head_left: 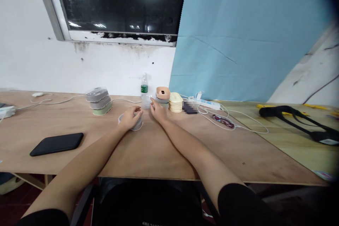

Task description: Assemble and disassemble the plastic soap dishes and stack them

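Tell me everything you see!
window: 1, dark, wall
sheet: 1, blue, wall
table: 1, brown, middle
phone: 1, black, left
white item: 1, white, left
left stack: 1, grey and green, back
container: 1, grey, middle
bottle: 1, clear, back
peach-topped stack: 1, peach and grey, back
yellow stack: 1, yellow, back
blurred item: 1, dark, back
power strip: 1, white, back
cables: several, white, back
long item: 1, dark red, right
frame: 1, black, far right
hands: 2, bare, middle

On our brown table [159, 159] we see a phone [57, 144], a grey container [137, 125], a bottle [144, 87], a yellow stack [176, 103] and a power strip [210, 104].
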`<action>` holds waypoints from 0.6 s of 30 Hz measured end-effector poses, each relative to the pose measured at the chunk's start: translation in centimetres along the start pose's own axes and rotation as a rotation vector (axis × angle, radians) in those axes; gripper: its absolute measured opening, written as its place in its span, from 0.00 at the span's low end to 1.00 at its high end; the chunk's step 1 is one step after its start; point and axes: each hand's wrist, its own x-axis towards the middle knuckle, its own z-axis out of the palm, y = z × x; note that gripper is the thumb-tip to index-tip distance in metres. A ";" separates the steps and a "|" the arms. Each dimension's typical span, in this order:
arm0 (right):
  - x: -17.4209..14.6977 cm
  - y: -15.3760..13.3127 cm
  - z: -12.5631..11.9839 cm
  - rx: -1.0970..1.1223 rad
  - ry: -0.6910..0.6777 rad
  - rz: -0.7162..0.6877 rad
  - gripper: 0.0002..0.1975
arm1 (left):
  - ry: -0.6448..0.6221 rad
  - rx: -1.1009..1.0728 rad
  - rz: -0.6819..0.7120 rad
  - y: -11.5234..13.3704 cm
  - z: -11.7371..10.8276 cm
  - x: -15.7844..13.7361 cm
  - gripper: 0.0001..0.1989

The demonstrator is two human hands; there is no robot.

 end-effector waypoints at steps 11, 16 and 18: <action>-0.6 -0.2 -0.1 0.083 -0.131 -0.097 0.19 | -0.119 0.403 -0.025 -0.1 -1.3 0.4 0.24; -1.2 -0.8 -0.9 0.092 -0.275 -0.189 0.18 | -0.289 0.405 -0.340 -3.0 -1.9 0.9 0.32; -1.4 -1.5 -1.4 0.089 -0.325 -0.256 0.19 | -0.288 0.347 -0.380 -4.1 -1.8 1.0 0.30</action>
